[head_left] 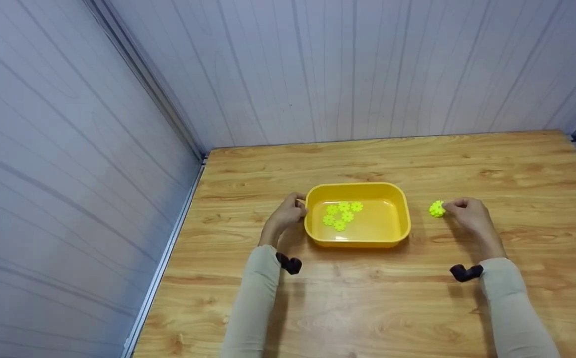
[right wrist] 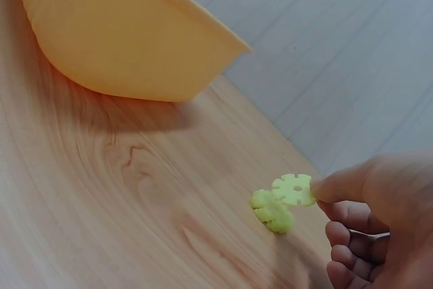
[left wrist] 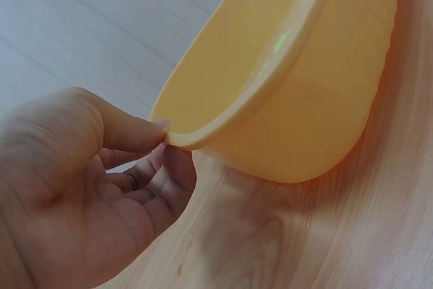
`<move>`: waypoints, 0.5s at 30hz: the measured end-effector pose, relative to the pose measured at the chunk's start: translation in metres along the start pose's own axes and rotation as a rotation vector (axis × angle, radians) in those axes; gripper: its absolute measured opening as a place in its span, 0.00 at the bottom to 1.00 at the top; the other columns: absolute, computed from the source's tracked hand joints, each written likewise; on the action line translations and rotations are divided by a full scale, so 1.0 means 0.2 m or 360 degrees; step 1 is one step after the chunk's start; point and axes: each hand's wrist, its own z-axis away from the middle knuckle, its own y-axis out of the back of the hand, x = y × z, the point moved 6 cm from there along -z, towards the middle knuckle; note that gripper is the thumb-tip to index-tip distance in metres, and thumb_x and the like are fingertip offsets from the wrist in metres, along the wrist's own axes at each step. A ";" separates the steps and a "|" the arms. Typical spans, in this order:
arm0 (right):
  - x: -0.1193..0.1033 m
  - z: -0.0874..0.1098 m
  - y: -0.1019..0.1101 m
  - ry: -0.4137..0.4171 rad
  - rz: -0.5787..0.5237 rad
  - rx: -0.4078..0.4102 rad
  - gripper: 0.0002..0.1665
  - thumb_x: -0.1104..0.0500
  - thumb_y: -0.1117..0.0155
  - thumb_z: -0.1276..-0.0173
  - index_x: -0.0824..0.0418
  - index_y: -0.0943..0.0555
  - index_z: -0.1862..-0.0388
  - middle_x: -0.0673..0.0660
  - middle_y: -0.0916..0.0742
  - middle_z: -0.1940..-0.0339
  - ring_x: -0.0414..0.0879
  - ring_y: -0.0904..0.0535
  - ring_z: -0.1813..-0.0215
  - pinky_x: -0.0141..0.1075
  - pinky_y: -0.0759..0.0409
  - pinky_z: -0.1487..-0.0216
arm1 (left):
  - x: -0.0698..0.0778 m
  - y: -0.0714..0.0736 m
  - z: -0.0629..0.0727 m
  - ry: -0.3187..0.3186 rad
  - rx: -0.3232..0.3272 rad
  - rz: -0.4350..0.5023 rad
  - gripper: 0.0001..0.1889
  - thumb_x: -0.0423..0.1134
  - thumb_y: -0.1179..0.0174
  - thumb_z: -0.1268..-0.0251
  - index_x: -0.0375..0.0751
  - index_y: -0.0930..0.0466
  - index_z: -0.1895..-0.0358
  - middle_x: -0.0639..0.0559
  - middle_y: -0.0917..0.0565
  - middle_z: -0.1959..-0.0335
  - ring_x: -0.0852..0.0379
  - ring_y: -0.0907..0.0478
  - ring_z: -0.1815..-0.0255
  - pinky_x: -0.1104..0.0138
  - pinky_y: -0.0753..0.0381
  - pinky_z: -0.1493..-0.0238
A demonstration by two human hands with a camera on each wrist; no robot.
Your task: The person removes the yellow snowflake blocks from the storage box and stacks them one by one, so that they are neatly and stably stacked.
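At its left end, the yellow plastic tub [head_left: 400,231] has its rim pinched between the thumb and fingers of my left hand [head_left: 288,214], seen close in the left wrist view [left wrist: 88,174]. Several neon-yellow notched flower discs [head_left: 339,225] lie flat on the tub's floor, toward its left half. To the right of the tub, my right hand [head_left: 471,217] pinches a notched disc [right wrist: 292,189] by its edge with thumb and fingertip. Just under that disc, more yellow-green notched pieces [right wrist: 270,212] sit at the wooden surface, overlapping it in the right wrist view.
The tub stands on a wood-grain tabletop [head_left: 347,303]. Pale panelled walls rise behind the table [head_left: 328,69] and along its left side [head_left: 69,149]. A black wrist mount [head_left: 290,263] sticks out from the left sleeve, another [head_left: 466,273] from the right.
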 end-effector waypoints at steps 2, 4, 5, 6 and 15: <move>0.00 0.00 0.00 -0.0009 0.0015 -0.0003 0.36 0.40 0.54 0.27 0.71 0.29 0.41 0.68 0.26 0.41 0.54 0.29 0.46 0.35 0.28 0.54 | 0.00 0.00 0.00 0.0003 0.0001 0.0003 0.21 0.28 0.51 0.34 0.35 0.36 0.37 0.51 0.32 0.66 0.57 0.34 0.66 0.69 0.31 0.66; 0.00 0.00 0.00 -0.0015 0.0034 0.0005 0.35 0.40 0.54 0.28 0.70 0.29 0.41 0.67 0.25 0.42 0.52 0.29 0.48 0.33 0.28 0.56 | 0.00 0.00 0.00 0.0010 0.0002 0.0001 0.22 0.28 0.51 0.34 0.35 0.35 0.37 0.51 0.32 0.67 0.57 0.34 0.66 0.69 0.31 0.66; 0.00 0.00 0.00 -0.0014 0.0039 0.0013 0.35 0.40 0.54 0.28 0.70 0.28 0.42 0.67 0.25 0.42 0.52 0.29 0.49 0.32 0.28 0.57 | 0.00 0.00 0.01 0.0012 0.0005 0.0000 0.21 0.28 0.51 0.34 0.35 0.35 0.37 0.51 0.32 0.67 0.57 0.33 0.66 0.69 0.31 0.66; 0.00 0.00 0.00 -0.0012 0.0045 0.0023 0.34 0.41 0.53 0.28 0.70 0.28 0.42 0.67 0.25 0.42 0.51 0.29 0.50 0.32 0.28 0.58 | 0.00 0.00 0.00 0.0015 0.0005 -0.0002 0.21 0.28 0.51 0.33 0.35 0.35 0.37 0.51 0.32 0.67 0.56 0.33 0.66 0.69 0.31 0.66; -0.01 0.00 0.01 0.0018 0.0150 0.0104 0.33 0.42 0.51 0.28 0.70 0.25 0.43 0.68 0.22 0.46 0.46 0.29 0.66 0.34 0.29 0.69 | -0.01 0.01 -0.01 0.0053 0.0009 -0.0036 0.20 0.30 0.51 0.31 0.39 0.35 0.37 0.50 0.30 0.64 0.56 0.31 0.62 0.68 0.29 0.62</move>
